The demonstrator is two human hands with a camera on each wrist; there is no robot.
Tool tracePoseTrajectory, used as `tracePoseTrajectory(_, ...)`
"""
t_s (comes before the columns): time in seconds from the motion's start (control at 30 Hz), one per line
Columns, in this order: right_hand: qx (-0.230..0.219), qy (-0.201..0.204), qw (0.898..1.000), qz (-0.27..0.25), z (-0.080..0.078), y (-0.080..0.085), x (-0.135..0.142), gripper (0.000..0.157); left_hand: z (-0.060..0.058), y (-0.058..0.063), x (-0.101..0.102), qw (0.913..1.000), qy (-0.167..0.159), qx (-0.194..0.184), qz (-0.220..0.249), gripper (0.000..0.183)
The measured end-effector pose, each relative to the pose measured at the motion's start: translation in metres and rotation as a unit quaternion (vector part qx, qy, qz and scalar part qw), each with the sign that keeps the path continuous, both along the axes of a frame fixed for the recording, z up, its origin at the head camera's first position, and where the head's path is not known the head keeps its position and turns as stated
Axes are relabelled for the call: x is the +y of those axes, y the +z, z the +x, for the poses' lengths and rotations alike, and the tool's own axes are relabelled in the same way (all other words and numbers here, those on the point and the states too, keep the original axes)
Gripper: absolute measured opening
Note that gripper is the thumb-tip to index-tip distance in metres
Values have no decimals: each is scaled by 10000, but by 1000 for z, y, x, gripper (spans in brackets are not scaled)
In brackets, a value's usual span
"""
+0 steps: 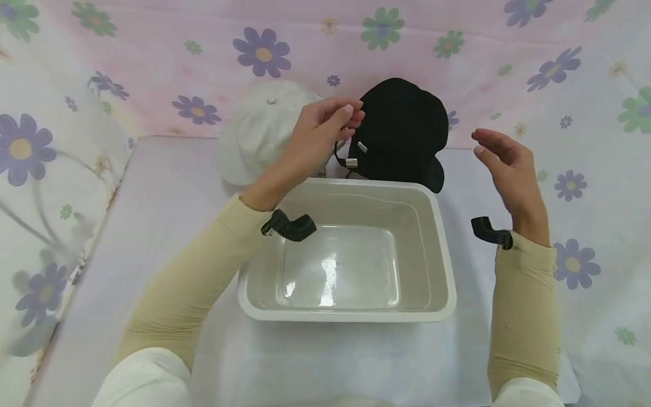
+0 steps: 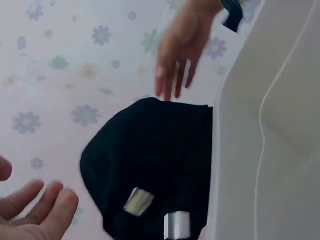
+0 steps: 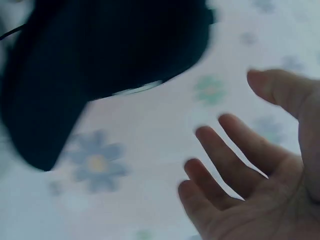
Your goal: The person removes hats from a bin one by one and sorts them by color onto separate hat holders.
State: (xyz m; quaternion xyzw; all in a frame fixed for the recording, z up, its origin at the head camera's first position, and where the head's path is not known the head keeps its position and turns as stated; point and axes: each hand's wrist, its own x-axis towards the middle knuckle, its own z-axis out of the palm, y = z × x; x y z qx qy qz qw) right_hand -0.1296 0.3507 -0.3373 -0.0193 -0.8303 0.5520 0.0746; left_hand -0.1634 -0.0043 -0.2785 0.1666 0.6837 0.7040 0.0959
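In the head view a black cap lies behind the basin, two silvery metal pieces on its near left side. To its left sits a white cap, partly covered by my left arm. My left hand is over the gap between the caps, fingertips near the black cap's left edge, holding nothing. Off to the black cap's right, my right hand is raised with relaxed fingers and an empty palm. The right wrist view shows that hand apart from the dark cap, fingers spread.
A pale plastic basin stands on the white-covered table, with nothing inside it. Behind the caps rises a pink flowered cloth. Black wrist mounts stick out from both beige sleeves.
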Motion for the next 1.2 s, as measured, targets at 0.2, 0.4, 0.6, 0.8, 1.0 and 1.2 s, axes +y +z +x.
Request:
tracePoseTrajectory(0.2,-926,-461,9946,92,-16,-48,5,56,-21,-10,21,9930,466,-1077,119,41)
tracePoseTrajectory(0.4,-1739,-61,9840,-379,-23,-70,4,71,-39,-18,30,9675,371,-2370,794,45)
tracePoseTrajectory(0.6,-2131,224,9738,-764,-24,-75,4,71,-47,-22,26,9387,249,-3141,1398,37)
tracePoseTrajectory(0.8,-2192,117,9709,-958,-26,-76,7,68,-51,-22,22,9221,152,-3466,1714,34)
tracePoseTrajectory(1.0,-2106,13,9759,-575,-26,-69,7,64,-59,-20,30,9005,282,-3818,2064,42)
tracePoseTrajectory(1.2,-1977,-197,9769,-784,-28,-61,7,68,-61,-25,32,8905,459,-4033,2056,44)
